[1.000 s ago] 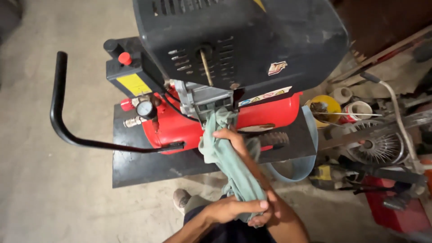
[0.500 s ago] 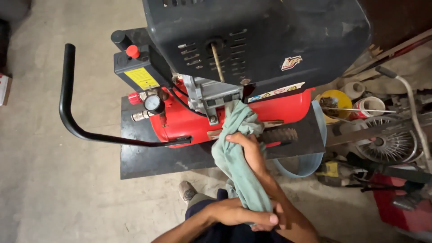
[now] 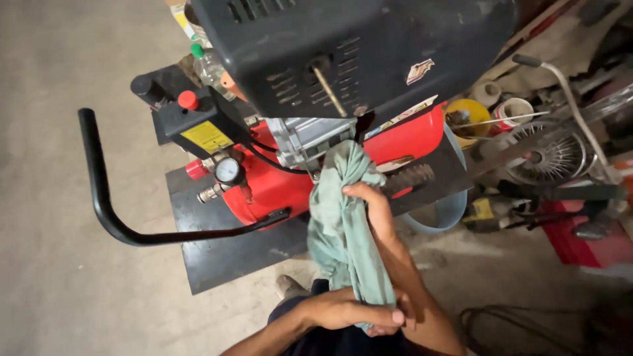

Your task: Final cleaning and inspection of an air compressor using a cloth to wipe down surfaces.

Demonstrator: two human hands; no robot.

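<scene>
Floor: bare concrete [image 3: 53, 277]; red compressor [image 3: 277, 188] on it
Right hand [image 3: 369, 211]: grip pinching green rag [image 3: 343, 231] against tank
Left hand [image 3: 353, 310]: grip clamped on rag's lower end

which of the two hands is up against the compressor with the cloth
The right hand: it presses the green cloth against the red tank below the grey motor block. The left hand grips the cloth's lower end, away from the machine.

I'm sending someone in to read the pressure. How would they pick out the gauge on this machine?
Find the red tank under the big black motor cover. At its left end, below the black box with a yellow label, sits the gauge. It is the only small round white dial there, just above a brass fitting.
</scene>
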